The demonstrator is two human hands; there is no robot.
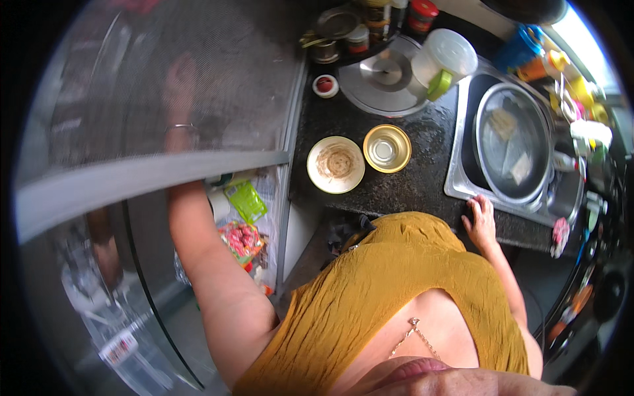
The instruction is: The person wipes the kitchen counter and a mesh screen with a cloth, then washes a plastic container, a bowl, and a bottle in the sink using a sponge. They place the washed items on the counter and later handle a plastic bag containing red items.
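Observation:
My left arm reaches under a grey-framed, see-through panel (247,161) into a compartment. Beyond the panel my left hand (182,72) shows only as a blur, and whatever it holds is hidden. Below the frame, beside my forearm, are a green packet (247,202) and a red printed packet (241,241). My right hand (480,222) rests at the counter's front edge, against the rim of the steel sink (458,187), with its fingers apart and nothing in them. A large steel basin (515,148) sits in the sink, with pale pieces inside.
On the dark counter (421,190) stand a cream bowl with brown residue (336,165) and a gold-rimmed bowl (387,148). Behind them are a round steel lid (366,94), a clear plastic jug (448,59) and a small red-and-white jar (325,86). Several bottles crowd the sink's far side.

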